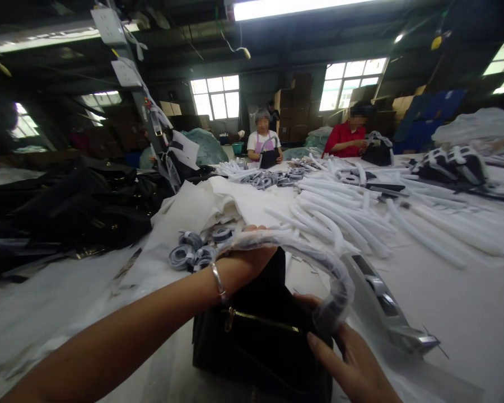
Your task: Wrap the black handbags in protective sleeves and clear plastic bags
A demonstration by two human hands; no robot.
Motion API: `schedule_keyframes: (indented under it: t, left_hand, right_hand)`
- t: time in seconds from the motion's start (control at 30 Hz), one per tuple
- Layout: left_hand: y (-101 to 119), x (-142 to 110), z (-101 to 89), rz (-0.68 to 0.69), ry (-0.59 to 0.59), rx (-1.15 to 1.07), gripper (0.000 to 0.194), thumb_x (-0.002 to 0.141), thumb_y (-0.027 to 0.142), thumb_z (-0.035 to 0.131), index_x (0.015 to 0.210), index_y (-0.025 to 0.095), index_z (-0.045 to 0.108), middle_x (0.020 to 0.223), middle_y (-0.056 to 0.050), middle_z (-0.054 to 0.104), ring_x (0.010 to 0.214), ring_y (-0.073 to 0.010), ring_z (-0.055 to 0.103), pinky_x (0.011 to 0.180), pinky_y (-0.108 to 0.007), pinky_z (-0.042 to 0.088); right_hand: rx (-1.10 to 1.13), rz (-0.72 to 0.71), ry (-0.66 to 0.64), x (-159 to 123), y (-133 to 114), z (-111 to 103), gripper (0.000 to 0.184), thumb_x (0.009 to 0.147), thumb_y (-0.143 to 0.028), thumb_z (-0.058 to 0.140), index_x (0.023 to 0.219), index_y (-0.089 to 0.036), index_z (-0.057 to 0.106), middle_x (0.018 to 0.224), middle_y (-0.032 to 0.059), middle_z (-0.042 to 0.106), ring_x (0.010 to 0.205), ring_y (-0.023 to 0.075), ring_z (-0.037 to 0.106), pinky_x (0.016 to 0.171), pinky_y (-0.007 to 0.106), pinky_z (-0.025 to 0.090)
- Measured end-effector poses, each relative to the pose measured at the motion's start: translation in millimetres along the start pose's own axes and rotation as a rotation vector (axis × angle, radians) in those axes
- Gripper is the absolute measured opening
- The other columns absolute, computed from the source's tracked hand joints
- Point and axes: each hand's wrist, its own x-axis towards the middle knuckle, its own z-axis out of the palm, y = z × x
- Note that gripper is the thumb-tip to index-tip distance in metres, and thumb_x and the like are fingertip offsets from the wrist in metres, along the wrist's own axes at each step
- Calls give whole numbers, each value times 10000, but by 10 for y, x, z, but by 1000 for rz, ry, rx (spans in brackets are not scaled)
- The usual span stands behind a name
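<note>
A black handbag (252, 352) stands upright before me, with a gold zipper (266, 320) across its inside. Its arched handle (340, 280) is wrapped in clear plastic. My left hand (254, 260) reaches over the bag's opening and under the handle, by the black far panel; its fingers are mostly hidden behind the handle, so their grip does not show. At the bag's right side, my right hand (344, 355) is closed on the edge near the handle's base, thumb in front and fingers behind. Coiled grey straps (182, 254) lie just beyond my left wrist.
A tape dispenser (378, 302) stands right of the bag. White padded tubes (340, 207) and white sheets (210, 201) cover the table beyond. Black bags (79, 201) are piled at left, near a post (140, 101). Two people (264, 140) work with bags across the table.
</note>
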Motion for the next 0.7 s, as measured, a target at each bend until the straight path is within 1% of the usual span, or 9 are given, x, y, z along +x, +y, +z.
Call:
schedule_keyframes:
  t: [0.07,0.13,0.27,0.37,0.43,0.5,0.57,0.63,0.7]
  left_hand:
    - [-42,94,49,-44,49,10,256,1013,253,538,1213,115,617,1224,-89,645,1042,-221,672,907,-429,557]
    - [-92,137,93,-55,66,-1,263,951,195,630,1211,154,619,1192,-104,675,1050,-248,672,902,-467,559]
    - [-203,64,55,4,22,-109,414,895,186,686,1297,174,591,1193,-93,712,1054,-228,691,920,-335,538]
    - [-260,-167,-52,55,-14,-204,431,965,287,608,1382,219,523,1246,-35,706,1054,-150,694,909,-215,513]
    - [-294,-388,-78,52,-57,-216,321,1000,341,542,1302,248,602,1173,-7,737,1010,-146,707,881,-204,513]
    - [-331,-619,-42,-9,-95,-171,234,999,295,524,1127,243,712,1059,-22,766,959,-190,719,865,-257,519]
    - [-362,-824,23,-98,-111,-107,187,944,222,580,1026,209,747,999,-66,766,931,-246,718,844,-318,524]
    - [-368,-985,64,-161,-128,-59,165,848,212,697,1003,189,749,996,-97,748,920,-285,706,819,-352,530]
    - [-343,-1103,54,-191,-137,-27,260,759,233,794,1007,178,739,1073,-127,712,988,-319,674,845,-383,525]
  right_hand:
    - [-18,32,22,83,36,-20,628,869,-591,598,1383,-232,565,1375,114,631,1323,350,527,1124,487,410]
    - [-27,21,19,179,121,-44,661,884,-616,561,1412,-220,527,1403,124,607,1355,343,496,1149,495,375]
    - [-36,-22,22,344,303,-64,752,856,-650,570,1444,-193,466,1504,151,499,1418,344,415,1185,518,311]
    - [-34,-10,42,408,331,-50,744,844,-638,597,1431,-200,463,1495,154,509,1403,348,438,1169,520,342]
    - [-22,-24,32,427,307,-33,687,843,-609,622,1393,-216,493,1458,138,553,1373,338,479,1155,501,372]
    - [-28,-29,43,427,285,-13,646,839,-589,642,1355,-222,517,1419,131,590,1342,336,515,1142,494,392]
    - [-46,-24,59,404,280,11,635,845,-578,644,1355,-226,506,1408,132,597,1322,332,536,1134,493,400]
    - [-59,-36,53,355,287,39,622,859,-562,636,1372,-245,486,1425,120,585,1320,316,539,1132,476,403]
    - [-88,-60,65,289,293,66,596,862,-550,633,1372,-276,495,1429,91,589,1325,303,537,1133,454,404]
